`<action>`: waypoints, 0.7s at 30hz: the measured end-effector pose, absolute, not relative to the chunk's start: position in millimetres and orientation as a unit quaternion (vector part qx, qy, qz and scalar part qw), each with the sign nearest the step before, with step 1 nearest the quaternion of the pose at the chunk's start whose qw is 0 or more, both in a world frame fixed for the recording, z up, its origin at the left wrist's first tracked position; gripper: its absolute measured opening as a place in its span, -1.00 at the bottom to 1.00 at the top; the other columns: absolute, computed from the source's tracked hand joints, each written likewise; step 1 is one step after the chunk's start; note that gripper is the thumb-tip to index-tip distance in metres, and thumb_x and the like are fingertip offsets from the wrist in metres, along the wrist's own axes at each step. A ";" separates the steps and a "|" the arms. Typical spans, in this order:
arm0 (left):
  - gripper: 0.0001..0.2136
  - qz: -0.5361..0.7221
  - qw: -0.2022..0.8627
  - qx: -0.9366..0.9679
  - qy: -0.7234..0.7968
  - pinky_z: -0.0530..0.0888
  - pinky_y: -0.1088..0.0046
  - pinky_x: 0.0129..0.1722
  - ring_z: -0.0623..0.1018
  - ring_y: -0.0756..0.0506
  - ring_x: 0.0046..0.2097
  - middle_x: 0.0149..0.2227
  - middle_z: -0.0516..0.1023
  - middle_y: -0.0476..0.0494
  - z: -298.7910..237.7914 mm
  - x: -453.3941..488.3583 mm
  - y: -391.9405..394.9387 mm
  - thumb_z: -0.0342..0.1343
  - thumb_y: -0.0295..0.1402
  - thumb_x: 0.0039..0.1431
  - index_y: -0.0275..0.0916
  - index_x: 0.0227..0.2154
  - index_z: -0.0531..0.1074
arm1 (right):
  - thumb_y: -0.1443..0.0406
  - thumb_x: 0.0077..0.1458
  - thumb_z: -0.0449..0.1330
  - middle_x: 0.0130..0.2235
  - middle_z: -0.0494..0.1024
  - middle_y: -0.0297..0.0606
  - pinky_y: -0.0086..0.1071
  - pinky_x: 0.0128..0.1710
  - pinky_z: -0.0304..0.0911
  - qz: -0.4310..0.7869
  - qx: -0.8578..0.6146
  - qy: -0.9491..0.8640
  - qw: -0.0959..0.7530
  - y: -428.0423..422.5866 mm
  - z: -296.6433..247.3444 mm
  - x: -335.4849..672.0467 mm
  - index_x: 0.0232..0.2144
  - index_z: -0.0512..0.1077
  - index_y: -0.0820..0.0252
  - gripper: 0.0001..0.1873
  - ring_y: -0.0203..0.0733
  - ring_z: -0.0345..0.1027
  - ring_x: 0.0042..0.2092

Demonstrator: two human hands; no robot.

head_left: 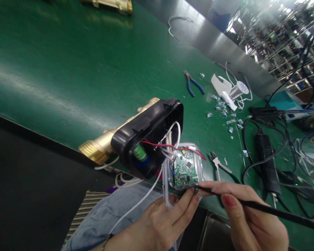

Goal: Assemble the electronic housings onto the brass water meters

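My left hand [170, 216] is closed on the lower edge of a clear plastic cover [165, 184], its fingertips beside the green circuit board [183, 170] that sits in it. Pinched in my right hand [253, 216] are black tweezers [272, 208], their tip at the board's lower edge, close to my left fingertips. Red, white and blue wires run from the board into an open black housing [146, 129]. Inside that housing shows a green cylindrical battery [139, 152]. Behind it lies a threaded brass pipe fitting [94, 148].
On the green table lie blue-handled pliers [190, 83], cutters [216, 164], a solder wire spool [242, 89] and several small clear-blue pieces [221, 106]. A black corded tool [268, 164] with looping cables lies to the right. Another brass fitting [115, 5] is at the far edge.
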State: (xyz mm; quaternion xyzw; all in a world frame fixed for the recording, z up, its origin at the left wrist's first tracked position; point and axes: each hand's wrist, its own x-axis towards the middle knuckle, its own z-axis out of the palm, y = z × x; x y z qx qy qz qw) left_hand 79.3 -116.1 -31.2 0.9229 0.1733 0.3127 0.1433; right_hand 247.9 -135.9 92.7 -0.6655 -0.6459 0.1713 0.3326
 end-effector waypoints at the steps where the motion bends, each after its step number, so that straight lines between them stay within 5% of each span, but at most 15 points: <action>1: -0.56 0.305 0.148 0.925 0.171 0.54 0.49 -0.27 0.54 -0.03 -0.13 0.28 0.12 -0.30 -31.1 79.2 -115.7 -0.34 -0.52 0.30 -0.39 0.20 0.14 | 0.43 0.17 0.07 -0.19 0.60 -0.33 -0.50 -0.14 0.41 0.147 -0.676 -0.639 0.336 -136.3 94.6 252.8 -0.19 0.43 0.11 -0.78 -0.32 0.50 -0.17; 5: -0.55 0.294 0.155 0.930 0.159 0.54 0.49 -0.23 0.53 -0.03 -0.10 0.26 0.18 -0.27 -30.5 78.7 -114.2 -0.37 -0.55 0.30 -0.39 0.20 0.15 | 0.43 0.14 0.11 -0.15 0.58 -0.30 -0.44 -0.05 0.38 0.072 -0.694 -0.638 0.326 -134.7 102.9 268.9 -0.19 0.45 0.14 -0.79 -0.28 0.47 -0.11; 11: -0.56 0.319 0.146 0.920 0.177 0.56 0.48 -0.31 0.53 -0.03 -0.15 0.29 0.10 -0.29 -32.1 80.5 -115.7 -0.33 -0.51 0.31 -0.39 0.20 0.14 | 0.43 0.17 0.06 -0.23 0.61 -0.35 -0.55 -0.23 0.44 0.180 -0.653 -0.672 0.300 -130.1 106.6 251.1 -0.22 0.42 0.11 -0.80 -0.32 0.52 -0.23; 21: -0.57 0.332 0.148 0.914 0.181 0.56 0.48 -0.32 0.55 -0.04 -0.18 0.24 0.22 -0.27 -31.1 81.5 -116.0 -0.33 -0.51 0.31 -0.39 0.18 0.18 | 0.44 0.17 0.05 -0.20 0.60 -0.33 -0.55 -0.14 0.41 0.202 -0.634 -0.686 0.294 -131.9 94.4 245.0 -0.17 0.40 0.12 -0.78 -0.32 0.50 -0.15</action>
